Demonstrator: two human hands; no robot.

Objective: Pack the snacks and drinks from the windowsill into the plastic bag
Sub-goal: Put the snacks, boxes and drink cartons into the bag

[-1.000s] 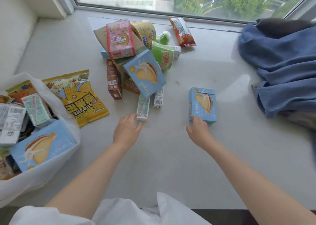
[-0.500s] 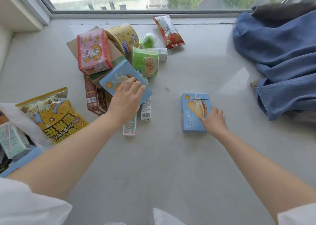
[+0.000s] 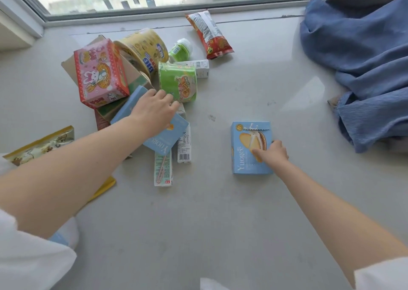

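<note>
Change: left hand (image 3: 154,108) reaching further over tilted blue box (image 3: 164,135), fingers now near green cup (image 3: 177,83).
Left hand: spread flat on box.
Right hand: (image 3: 272,154) gripping flat blue box (image 3: 249,148) on windowsill (image 3: 220,212).

1. We see the windowsill (image 3: 220,212) as smooth pale stone-like slab, slight sheen, w/ a few scuffs.
2. The 2 blue boxes (image 3: 247,166) (image 3: 163,139) look like printed card, satin finish.
3. Pink box (image 3: 99,73): glossy card.
4. Red snack pouch (image 3: 209,35) and yellow bag (image 3: 39,144): shiny crinkled foil/plastic film.
5. Green cup (image 3: 176,84) looks wrapped in glossy film.
6. Blue cloth (image 3: 362,58): matt, finely ribbed fabric.
7. Brown carton (image 3: 132,69): matt cardboard.
</note>
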